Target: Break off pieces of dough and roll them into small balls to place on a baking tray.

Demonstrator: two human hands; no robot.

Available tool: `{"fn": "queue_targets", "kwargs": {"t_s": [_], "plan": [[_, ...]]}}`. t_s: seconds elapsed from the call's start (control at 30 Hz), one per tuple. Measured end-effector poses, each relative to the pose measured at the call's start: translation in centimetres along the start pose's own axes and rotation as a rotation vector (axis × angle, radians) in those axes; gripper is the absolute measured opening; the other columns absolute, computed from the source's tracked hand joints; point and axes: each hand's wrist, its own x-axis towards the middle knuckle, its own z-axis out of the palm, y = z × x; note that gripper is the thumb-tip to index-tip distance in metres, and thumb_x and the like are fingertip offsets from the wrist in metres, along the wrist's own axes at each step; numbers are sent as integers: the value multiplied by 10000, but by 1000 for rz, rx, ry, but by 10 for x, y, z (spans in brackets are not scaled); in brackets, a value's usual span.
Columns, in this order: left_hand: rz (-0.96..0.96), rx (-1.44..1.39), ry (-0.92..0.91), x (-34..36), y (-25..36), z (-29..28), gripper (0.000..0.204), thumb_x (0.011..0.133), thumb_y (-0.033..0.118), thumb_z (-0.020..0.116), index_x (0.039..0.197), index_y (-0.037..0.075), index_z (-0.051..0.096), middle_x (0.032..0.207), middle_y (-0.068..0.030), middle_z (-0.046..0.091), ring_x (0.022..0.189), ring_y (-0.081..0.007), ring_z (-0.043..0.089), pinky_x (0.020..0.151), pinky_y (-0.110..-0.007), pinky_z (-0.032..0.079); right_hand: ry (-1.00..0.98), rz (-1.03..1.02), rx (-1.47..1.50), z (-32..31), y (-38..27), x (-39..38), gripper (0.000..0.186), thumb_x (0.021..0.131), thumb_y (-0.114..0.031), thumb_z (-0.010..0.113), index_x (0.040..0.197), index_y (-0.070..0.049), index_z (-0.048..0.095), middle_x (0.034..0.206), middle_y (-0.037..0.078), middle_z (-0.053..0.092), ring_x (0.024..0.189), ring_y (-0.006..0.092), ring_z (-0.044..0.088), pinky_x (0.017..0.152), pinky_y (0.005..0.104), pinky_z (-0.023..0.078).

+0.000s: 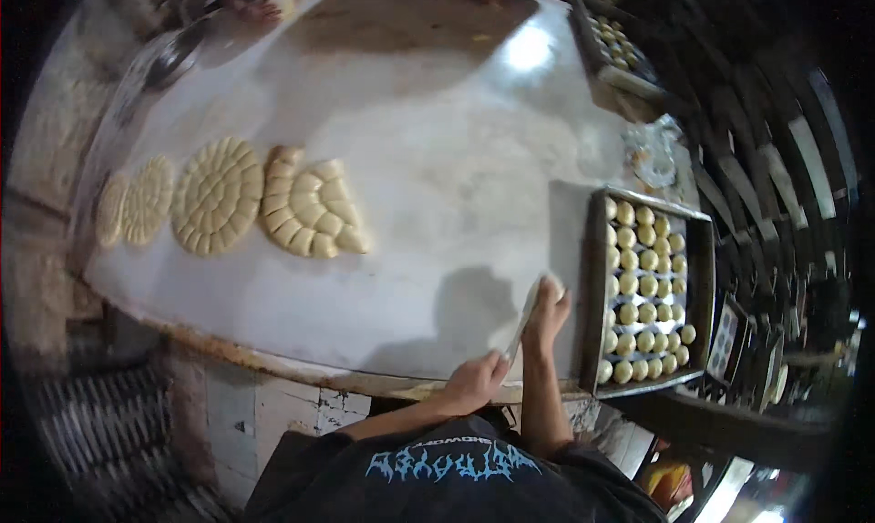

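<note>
My left hand [476,382] is closed near the front edge of the table, gripping a thin, pale, blade-like tool [518,334] that slants up toward my other hand. Just beyond it, my right hand [547,319] is closed around a pale piece of dough [555,289], mostly hidden by the fingers. Right of my hands, a metal tray [597,295] holds rows of round dough balls [648,261]. Flat dough coils cut into segments lie at the left: a whole round one [217,197] and a partly used one [314,206] nearest me.
The broad pale table [437,186] has a worn, curved front edge. A second tray of dough balls [618,45] stands at the far right, with a clear plastic bag [653,151] between the trays. Another person's hand [264,13] is at the far left. Slatted racks [756,168] stand on the right.
</note>
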Motion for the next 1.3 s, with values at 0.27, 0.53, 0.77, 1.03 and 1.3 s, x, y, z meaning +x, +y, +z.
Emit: {"fn": "queue_targets", "kwargs": {"t_s": [0.27,0.53,0.77,1.03,1.3], "plan": [[-298,622,515,-49,-71,-154,231,807,227,669,849,1,648,892,-203,582,885,-386,536,822,-490,420,-658,-413,-1046,-77,-1,0,411,840,-416,621,724,-23,586,781,134,573,721,292,548,716,404,447],[198,555,431,37,-51,-87,94,777,161,598,793,71,578,817,-101,568,799,-322,525,773,-443,385,-408,-516,-1042,35,36,-40,176,809,-238,572,907,-92,571,1012,137,517,995,323,451,857,469,345],[44,879,358,-75,-119,-149,316,721,285,691,942,104,557,954,-137,501,937,-352,467,833,-527,340,-812,-367,-1319,-98,26,-56,326,850,-263,568,1146,-138,512,1210,188,425,1085,366,407,931,502,331],[250,722,180,32,-49,-75,176,742,212,643,781,63,556,905,-123,508,917,-337,452,839,-482,338,-644,-562,-907,11,51,-60,190,858,-261,521,1002,-140,549,1067,117,506,1056,279,461,919,461,345],[149,851,423,41,-70,-156,272,752,251,690,897,60,561,1001,-135,504,995,-331,473,866,-488,357,-446,-531,-937,-60,27,8,210,777,-198,609,964,-105,587,1007,125,517,1024,329,465,847,436,398]]}}
